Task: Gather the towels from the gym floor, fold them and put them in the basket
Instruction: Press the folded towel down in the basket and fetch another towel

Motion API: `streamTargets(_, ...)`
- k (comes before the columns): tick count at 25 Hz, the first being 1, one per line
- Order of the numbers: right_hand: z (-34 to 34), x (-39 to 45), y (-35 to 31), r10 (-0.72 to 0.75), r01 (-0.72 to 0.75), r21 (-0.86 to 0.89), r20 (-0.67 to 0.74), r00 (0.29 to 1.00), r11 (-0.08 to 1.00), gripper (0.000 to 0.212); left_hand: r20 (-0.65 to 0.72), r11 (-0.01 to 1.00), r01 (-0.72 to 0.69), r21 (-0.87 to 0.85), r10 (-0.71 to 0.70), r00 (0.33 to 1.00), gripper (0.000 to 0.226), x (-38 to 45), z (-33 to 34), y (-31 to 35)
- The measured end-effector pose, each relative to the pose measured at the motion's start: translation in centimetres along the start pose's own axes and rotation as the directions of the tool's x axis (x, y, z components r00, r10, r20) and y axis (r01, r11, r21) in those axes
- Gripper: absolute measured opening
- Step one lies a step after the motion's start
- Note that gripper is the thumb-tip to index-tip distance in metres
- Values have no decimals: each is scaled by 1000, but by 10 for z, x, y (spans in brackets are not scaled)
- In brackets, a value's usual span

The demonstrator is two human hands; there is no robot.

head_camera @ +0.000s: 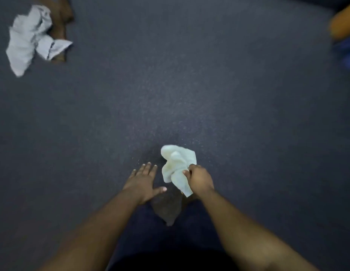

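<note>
Cream towel [177, 167] hangs bunched in the right hand [199, 178], fingers clamped round it for gathering, while the left hand [143, 179] spreads flat and empty beside it; a white towel [30, 39] lies crumpled on the floor [189, 75] far left.

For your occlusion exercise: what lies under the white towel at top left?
A brown cloth shows from beneath the white towel, above and to its right. How far it runs underneath is hidden.
</note>
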State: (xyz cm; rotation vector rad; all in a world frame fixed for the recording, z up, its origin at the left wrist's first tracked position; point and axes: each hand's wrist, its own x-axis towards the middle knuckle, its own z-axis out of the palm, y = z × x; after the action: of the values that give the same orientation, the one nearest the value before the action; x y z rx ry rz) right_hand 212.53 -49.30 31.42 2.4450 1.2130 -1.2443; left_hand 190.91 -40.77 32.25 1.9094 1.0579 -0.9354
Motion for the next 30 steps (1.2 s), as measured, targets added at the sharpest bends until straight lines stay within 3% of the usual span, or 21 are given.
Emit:
streamTargets(4, -28, -118, 13, 210, -173, 198, -187, 960, 965, 36, -48, 969, -168, 181, 179, 983, 105, -85, -28, 34)
streamTargets(12, -26, -286, 93, 535, -346, 462, -383, 753, 817, 33, 20, 769, -360, 528, 413, 910, 112, -173, -37, 142)
streamTargets(17, 3, -373, 173, 687, -338, 675, -347, 639, 656, 29, 67, 631, -426, 648, 511, 857, 139, -210, 15, 235)
streamTargets(25, 73, -497, 317, 762, -152, 901, -242, 601, 406, 6, 158, 463, -525, 714, 624, 765, 139, -266, 155, 378)
streamTargets(30, 108, -561, 402, 860, -161, 940, -194, 473, 300, 10, 287, 264, -596, 758, 686, 668, 134, -288, 238, 486)
